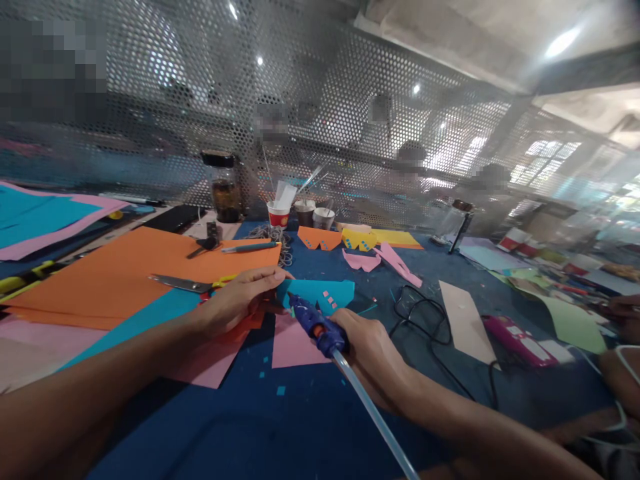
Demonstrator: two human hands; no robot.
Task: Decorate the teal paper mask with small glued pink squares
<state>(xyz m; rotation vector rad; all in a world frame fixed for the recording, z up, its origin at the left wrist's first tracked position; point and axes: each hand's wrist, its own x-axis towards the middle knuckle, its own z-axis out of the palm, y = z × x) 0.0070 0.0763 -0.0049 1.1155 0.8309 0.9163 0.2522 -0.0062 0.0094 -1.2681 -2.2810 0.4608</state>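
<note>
My left hand (250, 293) pinches the left end of a blue paper cutout (317, 292) that has small pink squares on its right part. My right hand (373, 350) is wrapped round a dark blue glue gun (317, 327), with a long clear glue stick (375, 417) trailing from its back. The gun's nozzle is at the left part of the cutout; whether it touches the paper is hard to tell. Beneath the gun lies a pink sheet (295, 345). Small blue squares (281, 391) are scattered on the dark blue table (210, 443).
Scissors (183, 283) rest on orange sheets (115, 273) at the left. Orange (320, 238) and yellow (359, 240) cutouts stand behind, near paper cups (279, 215) and a jar (223, 190). A black cable (425, 320) curls at right, and another person's arm (620, 380) is at the edge.
</note>
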